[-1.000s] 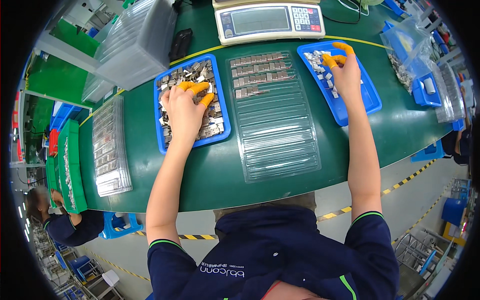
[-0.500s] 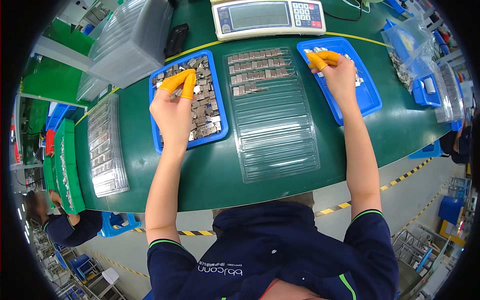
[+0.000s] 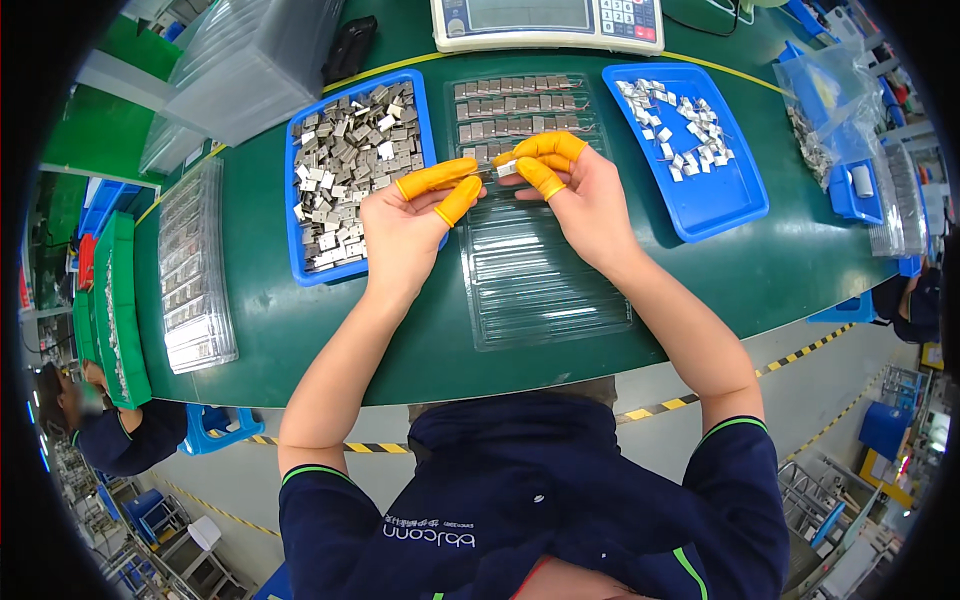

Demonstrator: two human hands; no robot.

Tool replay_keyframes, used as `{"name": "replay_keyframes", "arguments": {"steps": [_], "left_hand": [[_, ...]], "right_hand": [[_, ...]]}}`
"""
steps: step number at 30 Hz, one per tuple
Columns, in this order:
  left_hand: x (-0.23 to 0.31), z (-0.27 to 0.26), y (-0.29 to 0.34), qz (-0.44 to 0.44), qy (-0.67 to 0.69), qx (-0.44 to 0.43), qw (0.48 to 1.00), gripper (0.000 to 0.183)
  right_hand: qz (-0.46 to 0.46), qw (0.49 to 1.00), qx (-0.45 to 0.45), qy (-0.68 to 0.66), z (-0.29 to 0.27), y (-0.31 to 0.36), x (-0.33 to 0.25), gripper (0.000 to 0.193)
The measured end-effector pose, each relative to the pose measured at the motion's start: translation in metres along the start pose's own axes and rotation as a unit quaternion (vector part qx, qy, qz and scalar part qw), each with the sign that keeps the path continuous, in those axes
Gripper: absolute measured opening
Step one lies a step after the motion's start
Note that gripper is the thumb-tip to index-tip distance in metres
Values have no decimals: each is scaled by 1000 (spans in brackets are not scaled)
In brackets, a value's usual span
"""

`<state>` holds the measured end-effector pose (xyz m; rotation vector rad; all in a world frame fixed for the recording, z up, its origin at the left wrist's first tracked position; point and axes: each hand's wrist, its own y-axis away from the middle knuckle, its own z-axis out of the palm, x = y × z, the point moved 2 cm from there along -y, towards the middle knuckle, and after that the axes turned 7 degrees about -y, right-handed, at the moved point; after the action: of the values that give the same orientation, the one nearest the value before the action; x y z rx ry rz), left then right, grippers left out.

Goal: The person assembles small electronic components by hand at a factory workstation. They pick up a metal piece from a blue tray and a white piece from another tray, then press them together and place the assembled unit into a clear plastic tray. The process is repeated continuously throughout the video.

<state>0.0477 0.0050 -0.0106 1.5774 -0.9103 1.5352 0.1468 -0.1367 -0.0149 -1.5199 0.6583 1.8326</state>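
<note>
Yellow finger cots cover the thumb and forefinger tips of both hands. My right hand (image 3: 590,205) pinches a small white connector (image 3: 507,169) over the clear ribbed plastic tray (image 3: 545,310). Close beside it, the thumb and forefinger of my left hand (image 3: 405,235) are pinched together on a small metal shell, mostly hidden by the fingertips. Below the hands, the tray's upper rows hold metal-cased connectors (image 3: 525,104). A blue bin (image 3: 428,110) of loose metal shells (image 3: 350,150) lies left; another blue bin (image 3: 710,215), right, holds white connectors (image 3: 690,130).
A digital scale (image 3: 548,28) stands at the back. Stacked clear trays (image 3: 250,75) and a black object (image 3: 350,48) are at the far left. Another filled clear tray (image 3: 195,270) and a green bin (image 3: 125,310) lie left. A co-worker (image 3: 130,437) sits beyond.
Both hands have left the blue bins and come together over the middle of the clear tray. The right hand brought a white connector; the left came from the metal shells. The view shifted slightly.
</note>
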Motion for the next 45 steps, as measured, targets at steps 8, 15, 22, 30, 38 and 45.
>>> {"name": "replay_keyframes", "arguments": {"steps": [8,15,22,30,38,45], "left_hand": [[-5,4,4,-7,-4,2,1000,25],[-6,4,4,14,-18,4,1000,26],[-2,0,3,-4,-8,-22,1000,25],[-2,-8,-2,-4,61,-90,994,25],[-3,-16,-1,-32,139,-177,974,25],[-1,-7,6,-31,163,-134,977,24]], "right_hand": [[-1,997,36,65,-1,0,5,17],[-30,990,60,124,-6,2,-4,19],[-70,972,44,218,2,8,-12,17],[-62,996,-48,53,-4,3,-10,18],[-50,996,-70,-21,6,8,-9,17],[-110,993,-27,28,11,11,-10,14]]}}
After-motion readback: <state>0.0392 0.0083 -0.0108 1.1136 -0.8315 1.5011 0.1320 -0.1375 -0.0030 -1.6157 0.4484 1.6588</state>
